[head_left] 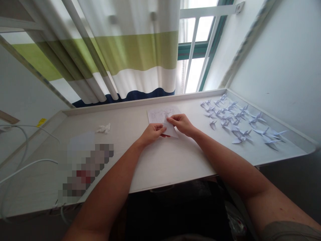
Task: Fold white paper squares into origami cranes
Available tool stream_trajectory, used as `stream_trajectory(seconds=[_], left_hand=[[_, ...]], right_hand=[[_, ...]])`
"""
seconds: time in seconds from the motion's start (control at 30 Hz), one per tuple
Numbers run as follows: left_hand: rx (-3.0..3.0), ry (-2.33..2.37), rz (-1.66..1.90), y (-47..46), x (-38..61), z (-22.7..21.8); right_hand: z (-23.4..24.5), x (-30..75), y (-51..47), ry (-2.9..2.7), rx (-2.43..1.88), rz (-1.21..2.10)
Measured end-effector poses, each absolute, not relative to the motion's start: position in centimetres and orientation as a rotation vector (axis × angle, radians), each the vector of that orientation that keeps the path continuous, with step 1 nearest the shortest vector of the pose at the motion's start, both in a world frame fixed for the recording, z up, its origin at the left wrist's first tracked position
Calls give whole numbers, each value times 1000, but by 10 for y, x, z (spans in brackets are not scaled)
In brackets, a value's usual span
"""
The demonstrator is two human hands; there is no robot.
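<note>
Between my two hands is a small folded piece of white paper (172, 131), held above the middle of the desk. My left hand (153, 132) pinches its left edge between thumb and fingers. My right hand (182, 123) grips the upper part with thumb and forefinger. Just behind the hands a printed sheet of paper (154, 114) lies flat, partly covered by them. Several white folded paper cranes (227, 117) stand in loose rows on the right side of the desk, beyond my right forearm.
The white desk (155, 167) has a raised rim at the back and right. A crumpled white tissue (103, 128) lies left of my left hand. Pale cables (27, 170) run along the left edge, near a blurred-out patch (87, 170). A striped curtain (140, 50) hangs behind.
</note>
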State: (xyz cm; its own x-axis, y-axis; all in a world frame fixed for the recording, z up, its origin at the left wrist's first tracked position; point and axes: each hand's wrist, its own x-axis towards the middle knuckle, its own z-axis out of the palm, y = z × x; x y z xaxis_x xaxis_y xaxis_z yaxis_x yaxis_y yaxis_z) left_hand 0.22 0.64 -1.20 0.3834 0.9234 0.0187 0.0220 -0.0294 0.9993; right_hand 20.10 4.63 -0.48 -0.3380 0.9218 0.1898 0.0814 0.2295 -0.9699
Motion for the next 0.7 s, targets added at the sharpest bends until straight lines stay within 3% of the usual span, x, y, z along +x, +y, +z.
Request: stream_trajectory(seconds=[0.3,0.7], left_hand=[[1394,1019,1029,8,1,-9],[1379,1208,1470,14,6,-13]], right_hand=[[-6,201,46,-1761,-956,1142],[-4,192,39,-1854,-933,1175]])
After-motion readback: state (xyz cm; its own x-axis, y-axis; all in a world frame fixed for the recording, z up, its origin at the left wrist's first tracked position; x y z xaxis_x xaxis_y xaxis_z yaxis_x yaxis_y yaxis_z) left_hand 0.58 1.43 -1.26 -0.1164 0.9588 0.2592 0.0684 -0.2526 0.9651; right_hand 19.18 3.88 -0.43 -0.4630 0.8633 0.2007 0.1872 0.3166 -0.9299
